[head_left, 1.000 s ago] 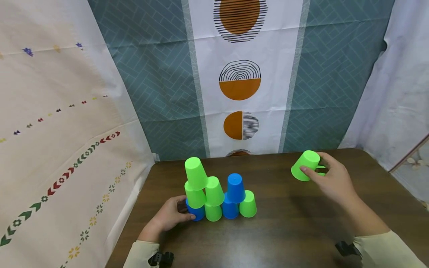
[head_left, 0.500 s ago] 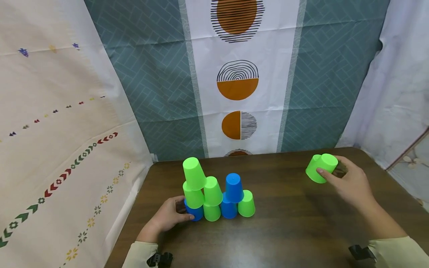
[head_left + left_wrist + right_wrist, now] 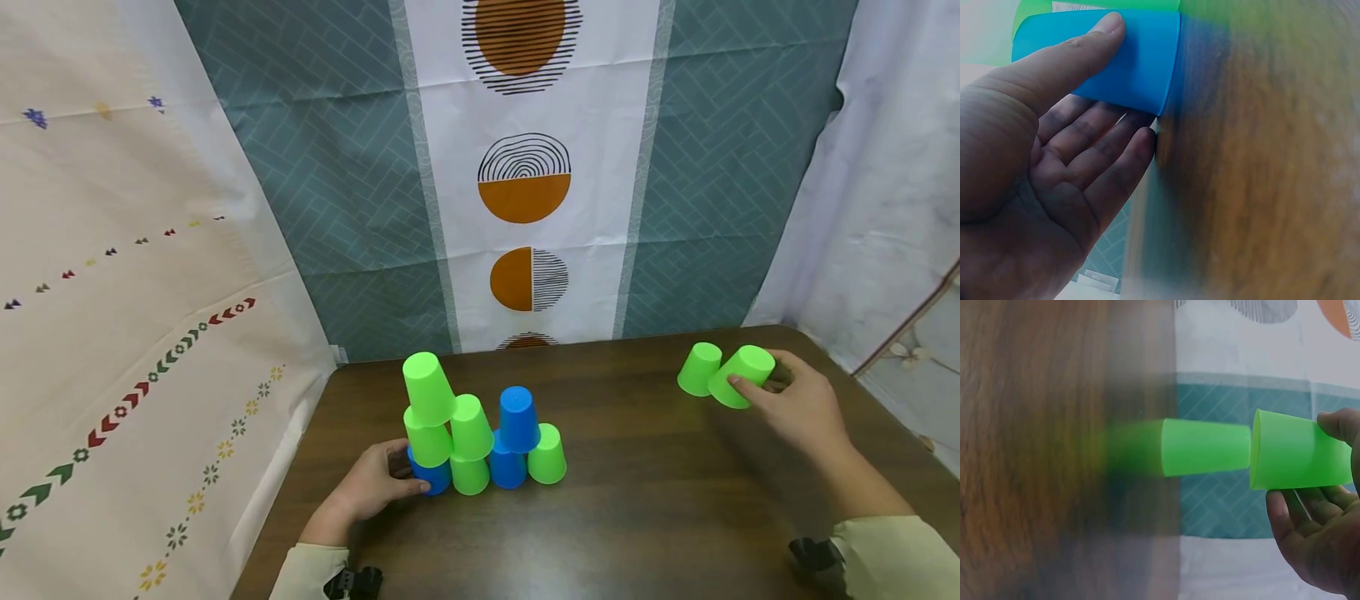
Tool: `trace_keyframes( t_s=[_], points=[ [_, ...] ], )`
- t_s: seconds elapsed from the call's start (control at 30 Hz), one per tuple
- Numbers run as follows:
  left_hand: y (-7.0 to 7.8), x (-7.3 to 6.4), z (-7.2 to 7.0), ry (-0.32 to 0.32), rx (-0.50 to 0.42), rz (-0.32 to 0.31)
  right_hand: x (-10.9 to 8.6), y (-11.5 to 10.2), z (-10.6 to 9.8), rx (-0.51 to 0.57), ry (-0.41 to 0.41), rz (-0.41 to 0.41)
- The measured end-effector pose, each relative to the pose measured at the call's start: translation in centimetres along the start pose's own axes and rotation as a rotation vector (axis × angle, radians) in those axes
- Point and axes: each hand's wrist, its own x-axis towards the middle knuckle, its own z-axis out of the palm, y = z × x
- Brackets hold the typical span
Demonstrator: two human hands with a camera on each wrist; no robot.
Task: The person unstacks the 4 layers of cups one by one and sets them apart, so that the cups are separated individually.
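A green cup (image 3: pixel 747 364) hangs upside down and tilted over the far right of the brown table (image 3: pixel 637 492). Just beside it, a standing green cup (image 3: pixel 698 369) rests mouth-down on the wood; the right wrist view shows it directly in line with the raised rim — I cannot tell whether the two touch. Well apart to the left rises a pile of upturned cups. Its bottom row runs blue corner cup (image 3: pixel 435 479), low green cup (image 3: pixel 470 477), low blue cup (image 3: pixel 507 468), end green cup (image 3: pixel 547 456); two middle green cups (image 3: pixel 471 425) and an upper blue cup (image 3: pixel 519 419) sit above, with a top green cup (image 3: pixel 429 387) highest. Patterned cloths (image 3: pixel 330 158) hang behind.

The raised cup partly covers the standing one in the head view, and the right wrist view cuts off part of the hand. The left fingertips are partly hidden behind blue plastic.

The raised cup sits between the thumb and curved fingers of the right hand (image 3: pixel 806 408), held by its sides. The left hand (image 3: pixel 367 485) curls loosely round the blue corner cup — thumb on the near side, fingers behind.
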Motion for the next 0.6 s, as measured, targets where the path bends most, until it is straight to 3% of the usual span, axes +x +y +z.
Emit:
trace_keyframes(
  t_s=[0.6],
  points=[
    [0.2, -0.2, 0.0, -0.007, -0.028, 0.017, 1.4, 4.6, 0.8, -0.115, -0.019, 0.055]
  ],
)
